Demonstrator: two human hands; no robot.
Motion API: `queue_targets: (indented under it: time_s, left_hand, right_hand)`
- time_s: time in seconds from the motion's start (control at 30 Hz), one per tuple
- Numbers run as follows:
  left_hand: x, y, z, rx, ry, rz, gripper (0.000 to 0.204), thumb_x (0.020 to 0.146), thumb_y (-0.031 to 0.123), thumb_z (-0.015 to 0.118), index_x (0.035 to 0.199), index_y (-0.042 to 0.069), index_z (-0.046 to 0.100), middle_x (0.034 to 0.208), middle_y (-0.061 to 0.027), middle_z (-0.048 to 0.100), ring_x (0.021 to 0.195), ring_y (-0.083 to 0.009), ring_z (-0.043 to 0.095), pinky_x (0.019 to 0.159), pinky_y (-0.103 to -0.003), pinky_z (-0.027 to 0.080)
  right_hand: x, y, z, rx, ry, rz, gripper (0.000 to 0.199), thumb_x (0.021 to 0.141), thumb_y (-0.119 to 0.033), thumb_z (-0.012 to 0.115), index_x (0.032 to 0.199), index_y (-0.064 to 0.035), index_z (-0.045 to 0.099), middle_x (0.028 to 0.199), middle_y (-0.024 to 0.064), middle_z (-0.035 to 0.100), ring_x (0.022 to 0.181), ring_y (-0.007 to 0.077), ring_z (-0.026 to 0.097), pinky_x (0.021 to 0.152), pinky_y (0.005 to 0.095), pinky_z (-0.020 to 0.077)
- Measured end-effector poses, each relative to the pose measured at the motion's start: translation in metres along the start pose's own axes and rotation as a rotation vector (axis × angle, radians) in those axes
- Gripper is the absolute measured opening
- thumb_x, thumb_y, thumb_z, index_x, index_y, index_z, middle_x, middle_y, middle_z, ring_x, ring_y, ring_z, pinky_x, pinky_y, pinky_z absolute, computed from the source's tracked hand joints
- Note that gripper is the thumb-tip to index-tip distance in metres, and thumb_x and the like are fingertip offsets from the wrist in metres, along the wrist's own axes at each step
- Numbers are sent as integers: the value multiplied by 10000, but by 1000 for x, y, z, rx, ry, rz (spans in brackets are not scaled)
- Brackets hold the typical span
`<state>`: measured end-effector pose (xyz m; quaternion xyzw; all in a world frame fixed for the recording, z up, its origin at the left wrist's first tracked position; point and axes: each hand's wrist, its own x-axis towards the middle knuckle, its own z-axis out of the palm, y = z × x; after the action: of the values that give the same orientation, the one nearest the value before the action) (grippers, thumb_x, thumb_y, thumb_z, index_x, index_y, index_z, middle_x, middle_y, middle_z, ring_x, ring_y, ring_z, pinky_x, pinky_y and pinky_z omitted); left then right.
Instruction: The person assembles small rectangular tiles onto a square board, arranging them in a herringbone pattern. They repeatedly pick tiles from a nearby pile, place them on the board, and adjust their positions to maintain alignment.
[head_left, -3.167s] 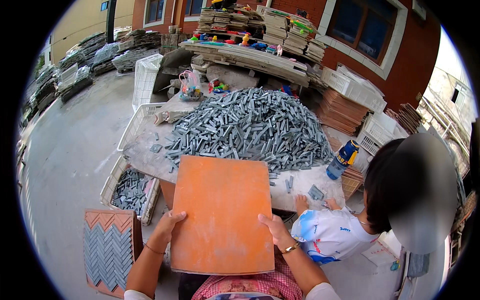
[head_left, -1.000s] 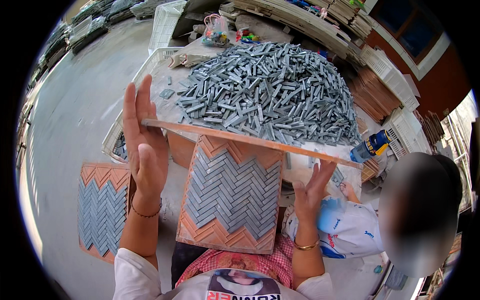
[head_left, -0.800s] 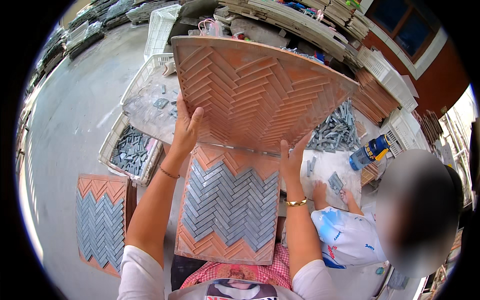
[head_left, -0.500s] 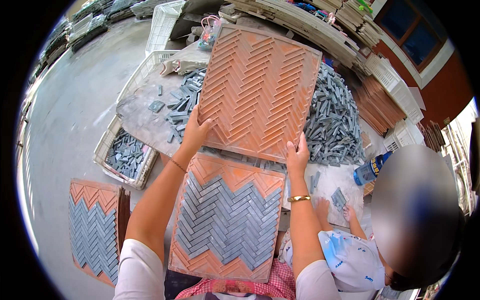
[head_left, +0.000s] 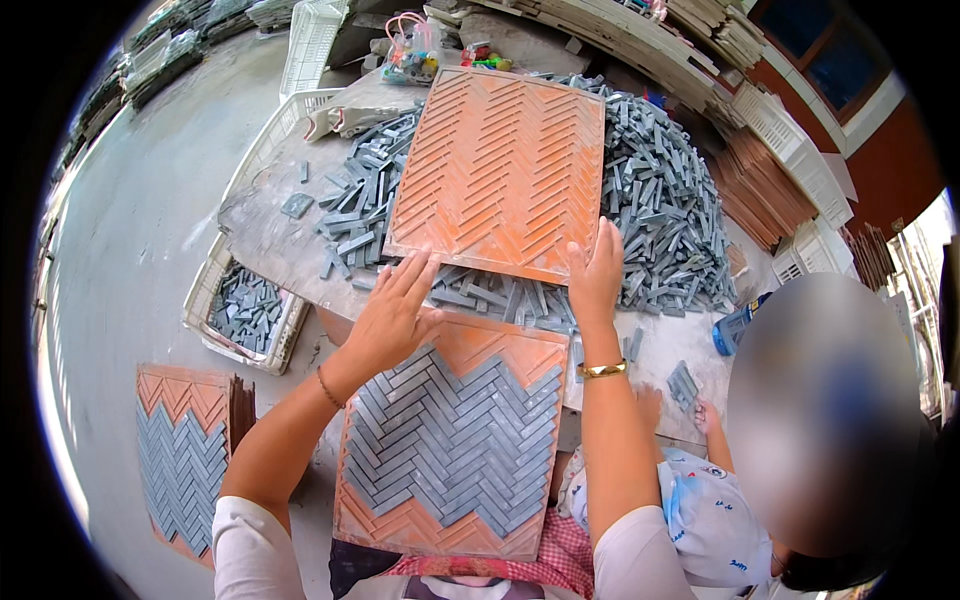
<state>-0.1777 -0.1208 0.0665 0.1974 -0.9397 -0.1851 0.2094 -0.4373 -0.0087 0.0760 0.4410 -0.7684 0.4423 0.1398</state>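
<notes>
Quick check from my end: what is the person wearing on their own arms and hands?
Both hands are bare, no gloves. The left hand has a thin bracelet at the wrist, the right hand a wider gold bangle. Short white sleeves cover the upper arms; the forearms are uncovered.

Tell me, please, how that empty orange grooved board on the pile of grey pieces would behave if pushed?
The grooved board looks stiff and flat. Resting on loose grey pieces, it would probably rock or slide. Both hands, left and right, touch its near edge.
</notes>
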Motion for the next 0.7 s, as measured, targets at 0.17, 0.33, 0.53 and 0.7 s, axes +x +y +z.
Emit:
queue_targets:
  time_s: [0.17,0.33,0.53,0.7]
  left_hand:
    - [-72,18,8,188,-222,63,716,844,441,482,1381,29,250,1435,-133,256,1331,-275,231,1071,-459,156]
    - [-79,19,22,198,-187,134,731,829,490,452,1354,5,302,1411,-136,308,1310,-261,274,1075,-435,148]
    - [-85,17,20,208,-171,132,725,820,463,480,1356,10,299,1420,-135,291,1315,-259,266,1078,-437,143]
    - [-83,19,20,199,-157,124,719,814,445,498,1356,15,302,1424,-122,290,1318,-250,263,1079,-437,146]
  right_hand:
    - [-99,-68,-23,-189,-390,-230,686,876,-407,478,1363,22,258,1405,224,265,1297,361,267,1046,483,209]
    - [-153,-69,-18,-207,-629,-327,663,873,-413,469,1353,7,290,1389,212,307,1299,332,281,1054,477,192]
    - [-131,-31,-57,-157,-268,-123,413,811,-170,586,1180,-1,511,1161,168,510,1068,300,492,905,403,371]
    - [-136,4,-67,91,-406,160,298,702,-57,682,988,0,620,928,116,556,770,209,577,668,310,465]
